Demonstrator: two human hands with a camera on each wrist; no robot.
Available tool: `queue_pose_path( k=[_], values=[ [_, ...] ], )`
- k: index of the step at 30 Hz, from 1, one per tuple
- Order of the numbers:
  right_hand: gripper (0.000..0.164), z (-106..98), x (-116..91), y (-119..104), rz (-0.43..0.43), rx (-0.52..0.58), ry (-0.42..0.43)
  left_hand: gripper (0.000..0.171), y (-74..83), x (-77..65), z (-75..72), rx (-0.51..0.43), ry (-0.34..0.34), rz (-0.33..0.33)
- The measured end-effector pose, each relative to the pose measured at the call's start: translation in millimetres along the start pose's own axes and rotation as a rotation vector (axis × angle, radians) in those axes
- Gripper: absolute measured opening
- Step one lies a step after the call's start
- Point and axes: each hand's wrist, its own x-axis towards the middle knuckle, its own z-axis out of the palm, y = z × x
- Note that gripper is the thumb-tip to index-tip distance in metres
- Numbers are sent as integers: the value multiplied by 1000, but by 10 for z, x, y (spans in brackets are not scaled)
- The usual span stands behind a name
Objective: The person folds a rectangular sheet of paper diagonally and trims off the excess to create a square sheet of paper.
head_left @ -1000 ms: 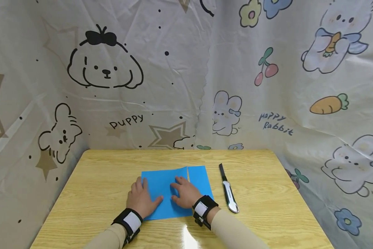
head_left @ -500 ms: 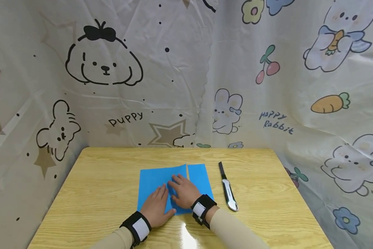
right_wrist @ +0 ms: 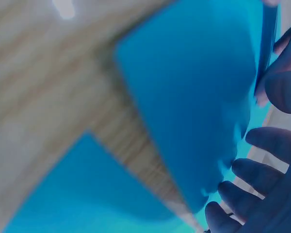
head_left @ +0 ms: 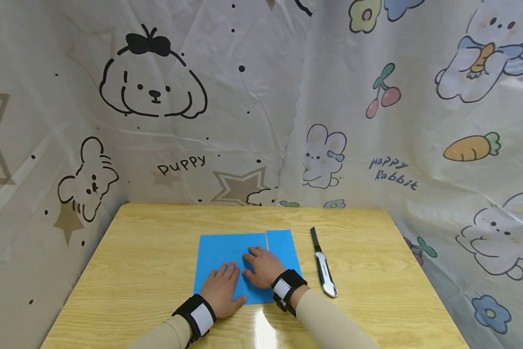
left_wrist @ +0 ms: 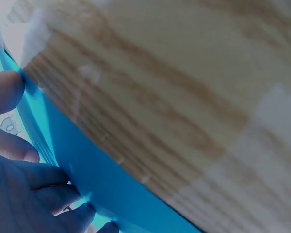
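A large blue sheet of paper [head_left: 226,248] lies on the table, with a narrower blue strip [head_left: 283,247] along its right side. A thin slit parts the two; in the right wrist view it widens into a wedge of bare wood between the sheet [right_wrist: 184,82] and the strip [right_wrist: 92,189]. My left hand [head_left: 221,290] rests on the sheet's lower part, fingers spread. Just right of it, my right hand [head_left: 263,267] presses on the sheet near the slit, its wrist covering the slit's lower end. In the left wrist view, several fingertips [left_wrist: 77,213] touch the blue paper.
A utility knife [head_left: 325,274] with a dark blade lies right of the strip, blade pointing away. The wooden table [head_left: 148,242] ends at a printed cloth [head_left: 244,121] behind it.
My left hand has slid right from the sheet's left edge to beside my right hand. The sheet's raised top right corner now lies flatter, and the slit looks narrower at the top.
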Motion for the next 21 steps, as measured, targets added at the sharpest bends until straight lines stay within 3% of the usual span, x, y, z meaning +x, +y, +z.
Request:
queue_pose_path(
  k=[5,11,21],
  values=[
    [49,-31,41,58,37,-26,5,78,26,-5,-43,-2,7,-6],
    [52,-113,105,105,150,-60,-24,78,43,-5,-49,14,5,-12],
    [56,-79,155,170,196,-141,-4,78,42,-21,-34,-20,-19,-14]
  ],
)
